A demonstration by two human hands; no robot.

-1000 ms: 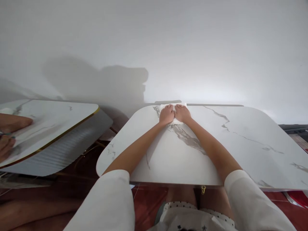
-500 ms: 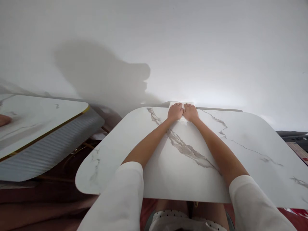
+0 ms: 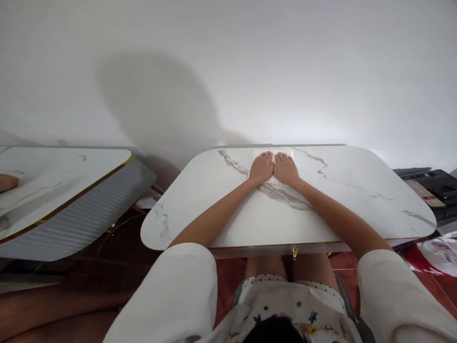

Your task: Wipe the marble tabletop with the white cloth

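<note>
Side by side near the far edge of a white marbled table point(image 3: 200, 205), my left hand point(image 3: 262, 167) and my right hand point(image 3: 286, 167) lie flat, palms down. Beneath them is a thin white sheet point(image 3: 256, 154), paper or cloth; I cannot tell which. Only its edges show around the fingers. Both hands press on it without gripping, and their thumbs are close together. My arms stretch forward over the tabletop.
A white wall point(image 3: 285, 71) rises behind the table. To the left stands a second marbled table point(image 3: 64, 190) with a gold edge, where another person's hand point(image 3: 7, 182) rests. Dark items point(image 3: 433, 183) and a red-and-white package point(image 3: 433, 252) lie at the right.
My hands and the white sheet have come back slightly from the table's far edge toward me. The view has shifted, showing more of my lap and the table's front edge.
</note>
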